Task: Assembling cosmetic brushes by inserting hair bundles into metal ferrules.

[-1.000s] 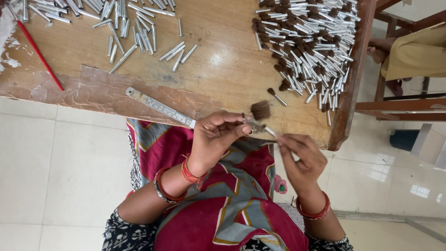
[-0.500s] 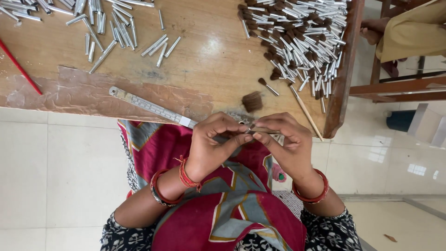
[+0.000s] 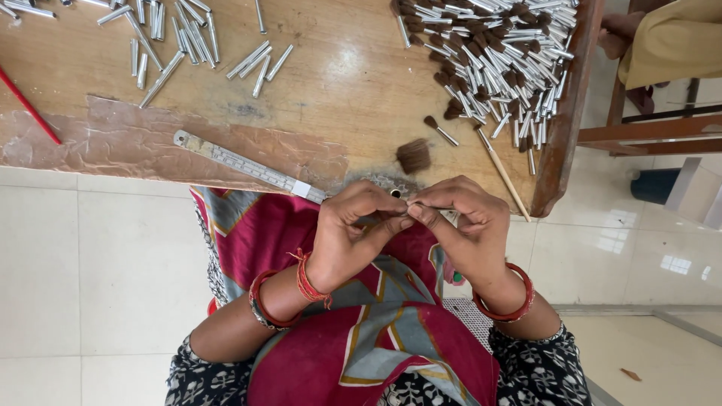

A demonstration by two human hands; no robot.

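Observation:
My left hand [image 3: 352, 234] and my right hand [image 3: 460, 225] meet fingertip to fingertip just below the near edge of the wooden table [image 3: 331, 83]. Between the pinched fingers sits a small metal tube [image 3: 398, 197], mostly hidden by them. A loose tuft of brown bristles [image 3: 414, 156] lies on the table just above my hands. A single finished brush head [image 3: 438, 129] with a dark tuft lies beside it. A thin wooden stick [image 3: 499, 171] lies slanted near the table's right edge.
A heap of silver tubes with dark bristle tips [image 3: 496, 53] fills the table's right side. Empty silver tubes [image 3: 180, 41] lie scattered at the upper left. A metal ruler [image 3: 248, 167] lies along the near edge, a red stick [image 3: 30, 109] at left. Another person's leg [image 3: 669, 37] is at upper right.
My right hand has moved up and left to join the left hand, and both now pinch the small tube together. The view has shifted slightly downward.

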